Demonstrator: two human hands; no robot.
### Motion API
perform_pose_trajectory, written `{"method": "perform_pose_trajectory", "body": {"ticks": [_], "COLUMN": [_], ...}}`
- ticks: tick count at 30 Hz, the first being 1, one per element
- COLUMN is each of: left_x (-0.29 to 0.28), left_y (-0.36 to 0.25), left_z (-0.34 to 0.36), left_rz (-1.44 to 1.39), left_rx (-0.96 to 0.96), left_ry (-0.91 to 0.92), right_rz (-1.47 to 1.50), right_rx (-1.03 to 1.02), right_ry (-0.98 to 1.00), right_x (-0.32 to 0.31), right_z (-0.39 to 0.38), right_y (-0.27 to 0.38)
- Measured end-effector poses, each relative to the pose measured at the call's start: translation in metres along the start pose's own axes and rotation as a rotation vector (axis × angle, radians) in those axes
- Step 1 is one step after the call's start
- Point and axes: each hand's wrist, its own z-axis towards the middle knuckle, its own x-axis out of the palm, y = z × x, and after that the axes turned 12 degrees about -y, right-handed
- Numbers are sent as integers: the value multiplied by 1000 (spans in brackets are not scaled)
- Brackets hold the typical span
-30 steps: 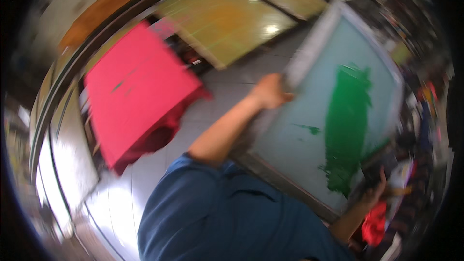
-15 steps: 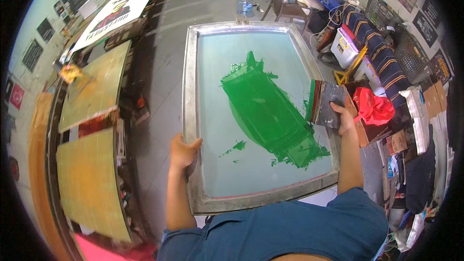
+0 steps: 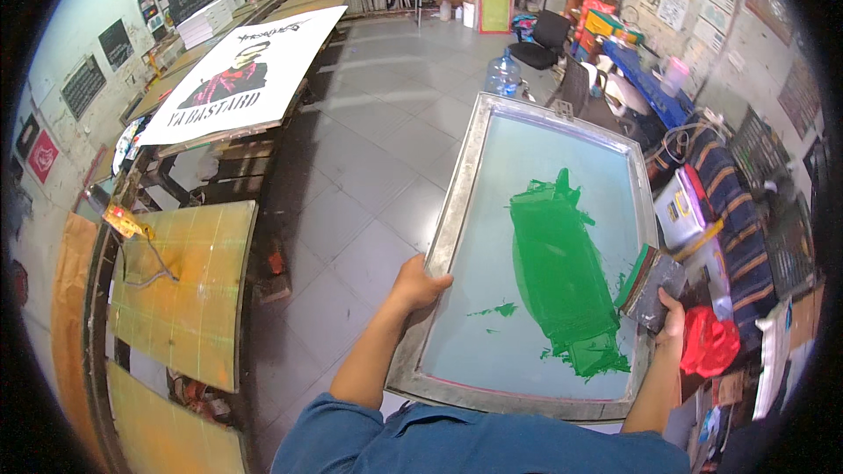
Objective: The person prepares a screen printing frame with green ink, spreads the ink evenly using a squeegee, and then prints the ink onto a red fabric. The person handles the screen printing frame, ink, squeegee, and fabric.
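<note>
A metal-framed printing screen (image 3: pixel 439 202) with pale blue mesh is held in front of my body, a broad smear of green ink (image 3: pixel 562 268) across its middle and smaller spots beside it. My left hand (image 3: pixel 420 283) grips the frame's left side, thumb over the edge. My right hand (image 3: pixel 667 316) is closed on a dark squeegee (image 3: pixel 650 290) with a green-inked edge, against the screen's lower right side; whether its fingers also hold the frame is hidden.
Printing boards (image 3: pixel 184 298) with a printed white poster (image 3: pixel 228 79) line the left. Along the right are a striped cloth (image 3: pixel 729 211), bins (image 3: pixel 680 211), red fabric (image 3: pixel 707 342) and chairs (image 3: pixel 540 48). A water jug (image 3: pixel 502 72) stands ahead on the tiled floor (image 3: pixel 351 167).
The view has swung from the pink-covered board down the aisle. Since half a second ago, the held screen has moved rightward and slightly down in view, with more of the back of the room showing.
</note>
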Motion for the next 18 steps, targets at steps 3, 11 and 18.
{"method": "perform_pose_trajectory", "body": {"ticks": [3,11,18], "left_x": [-10,-34,-95], "left_y": [-48,-69,-78], "left_z": [74,246,402], "left_rz": [-25,-28,-182], "left_rx": [-85,-131,-127], "left_ry": [33,-190,-308], "right_rz": [-17,-133,-143], "right_rx": [-33,-106,-134], "right_ry": [-185,24,223], "right_x": [101,283,512], "right_z": [29,212,317], "right_y": [30,43,61]}}
